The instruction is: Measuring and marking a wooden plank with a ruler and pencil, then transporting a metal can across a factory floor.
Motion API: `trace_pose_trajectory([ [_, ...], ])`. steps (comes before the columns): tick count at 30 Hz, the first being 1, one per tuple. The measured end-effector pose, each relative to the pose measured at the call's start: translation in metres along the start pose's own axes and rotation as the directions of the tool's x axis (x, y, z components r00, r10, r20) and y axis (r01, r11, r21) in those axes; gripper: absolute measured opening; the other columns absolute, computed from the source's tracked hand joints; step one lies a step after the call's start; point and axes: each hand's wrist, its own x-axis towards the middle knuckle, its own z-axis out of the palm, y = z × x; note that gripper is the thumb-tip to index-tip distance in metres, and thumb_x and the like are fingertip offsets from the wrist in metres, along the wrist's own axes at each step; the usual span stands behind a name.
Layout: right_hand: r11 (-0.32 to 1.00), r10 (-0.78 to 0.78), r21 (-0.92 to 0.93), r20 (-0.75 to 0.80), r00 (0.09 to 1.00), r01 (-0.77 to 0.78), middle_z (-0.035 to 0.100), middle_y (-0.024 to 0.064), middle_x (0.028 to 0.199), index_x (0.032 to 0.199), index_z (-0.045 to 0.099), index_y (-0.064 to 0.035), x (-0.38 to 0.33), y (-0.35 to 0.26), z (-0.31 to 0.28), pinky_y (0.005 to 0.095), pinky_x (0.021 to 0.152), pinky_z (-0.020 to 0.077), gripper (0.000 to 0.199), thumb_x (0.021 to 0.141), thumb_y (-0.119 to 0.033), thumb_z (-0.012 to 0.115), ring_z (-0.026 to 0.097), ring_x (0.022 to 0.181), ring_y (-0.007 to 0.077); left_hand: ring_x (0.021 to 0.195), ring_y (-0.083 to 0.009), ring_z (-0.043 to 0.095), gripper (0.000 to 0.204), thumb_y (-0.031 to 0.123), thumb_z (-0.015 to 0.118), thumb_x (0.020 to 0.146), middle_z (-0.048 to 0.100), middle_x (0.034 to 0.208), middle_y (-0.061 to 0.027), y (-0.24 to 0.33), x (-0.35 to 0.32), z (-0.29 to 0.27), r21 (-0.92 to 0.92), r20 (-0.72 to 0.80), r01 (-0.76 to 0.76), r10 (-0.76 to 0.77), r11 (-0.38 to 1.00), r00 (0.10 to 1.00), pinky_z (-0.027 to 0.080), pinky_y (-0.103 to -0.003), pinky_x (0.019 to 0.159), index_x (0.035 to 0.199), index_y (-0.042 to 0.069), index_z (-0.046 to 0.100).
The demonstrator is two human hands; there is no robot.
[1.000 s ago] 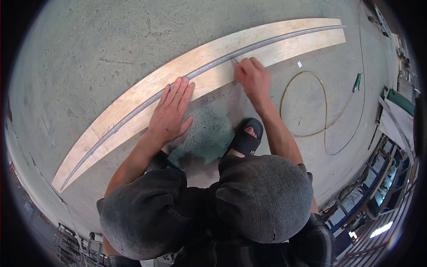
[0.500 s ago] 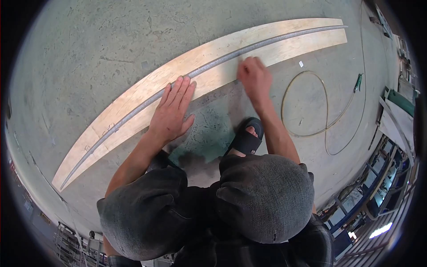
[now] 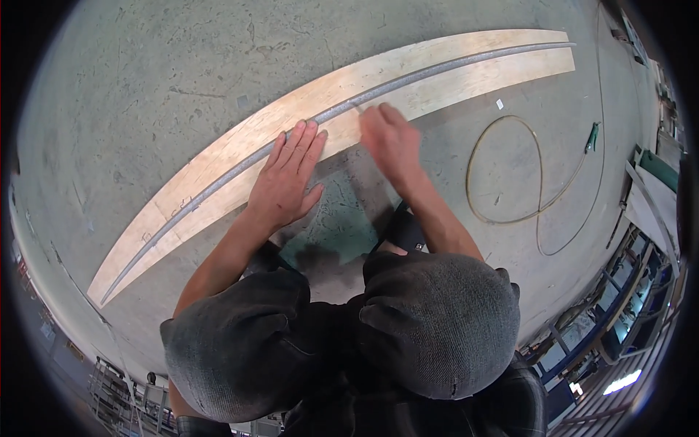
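Lying flat on the grey concrete floor (image 3: pixel 145 65), a long pale plywood board (image 3: pixel 466 73) stretches from the lower left to the upper right, with a long thin grey metal straightedge (image 3: pixel 437 71) laid along its length. The left hand (image 3: pixel 285 178) presses palm down on the board's near half, fingers spread and straight, their tips at the straightedge, holding nothing. The right hand (image 3: pixel 389 138) sits just beside it to the right, on the board next to the straightedge; it is blurred, fingers curled, and whether it grips a small tool cannot be told. The person squats, dark grey knees below the hands. A yellowish coiled cord (image 3: pixel 510 175) lies on the floor to the right, apart from the board.
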Motion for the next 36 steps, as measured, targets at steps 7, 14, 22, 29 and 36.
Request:
trace_pose_trajectory([
  [7, 0.993, 0.076, -0.091, -0.027, 0.997, -0.078, 0.056, 0.0111, 0.074, 0.075, 0.054, -0.0087, -0.003, 0.017, -0.006, 0.046, 0.055, 0.0476, 0.018, 0.085, -0.007, 0.069, 0.059, 0.065, 0.0351, 0.155, -0.034, 0.021, 0.09, 0.028, 0.073, 0.084, 0.026, 0.165, -0.0189, 0.001, 0.002, 0.003, -0.006, 0.004, -0.009, 0.009, 1.0, 1.0, 0.019, -0.048, 0.126, 0.158, 0.002, 0.028],
  [14, 0.978, 0.193, -0.06, -0.107, 0.975, -0.2, 0.055, 0.0102, 0.072, 0.075, 0.055, -0.0084, 0.01, 0.031, -0.023, 0.0453, 0.054, 0.0468, 0.017, 0.085, -0.005, 0.068, 0.059, 0.062, 0.0338, 0.155, -0.0341, 0.021, 0.09, 0.028, 0.073, 0.084, 0.026, 0.165, -0.0191, 0.001, 0.001, 0.002, -0.007, -0.016, -0.014, 0.014, 1.0, 1.0, 0.019, -0.048, 0.126, 0.158, 0.003, 0.028],
  [22, 0.992, 0.085, -0.087, -0.052, 0.995, -0.09, 0.056, 0.0116, 0.076, 0.079, 0.057, -0.0084, 0.0, 0.017, -0.009, 0.0451, 0.056, 0.0479, 0.014, 0.082, -0.005, 0.07, 0.059, 0.066, 0.0347, 0.155, -0.0342, 0.021, 0.089, 0.028, 0.072, 0.085, 0.026, 0.165, -0.0191, 0.0, 0.0, 0.003, -0.011, -0.012, -0.007, 0.007, 1.0, 1.0, 0.019, -0.049, 0.126, 0.158, 0.003, 0.029],
  [29, 0.997, 0.071, 0.025, 0.009, 0.997, -0.071, 0.056, 0.012, 0.076, 0.078, 0.056, -0.0086, -0.005, -0.018, 0.004, 0.0466, 0.057, 0.0486, 0.014, 0.083, -0.007, 0.068, 0.06, 0.068, 0.0354, 0.155, -0.0341, 0.021, 0.089, 0.028, 0.072, 0.085, 0.026, 0.165, -0.0191, 0.0, -0.001, 0.001, 0.009, -0.006, -0.007, 0.007, 1.0, 1.0, 0.019, -0.049, 0.126, 0.158, 0.002, 0.029],
  [36, 0.948, 0.264, -0.14, -0.156, 0.952, -0.286, 0.061, 0.0101, 0.074, 0.076, 0.059, -0.0076, 0.014, 0.064, -0.037, 0.0416, 0.058, 0.0485, 0.017, 0.086, -0.013, 0.071, 0.062, 0.064, 0.0313, 0.155, -0.0332, 0.021, 0.088, 0.031, 0.07, 0.087, 0.026, 0.165, -0.0194, 0.001, 0.002, 0.0, 0.016, -0.004, -0.008, 0.009, 1.0, 1.0, 0.018, -0.047, 0.126, 0.158, 0.002, 0.028],
])
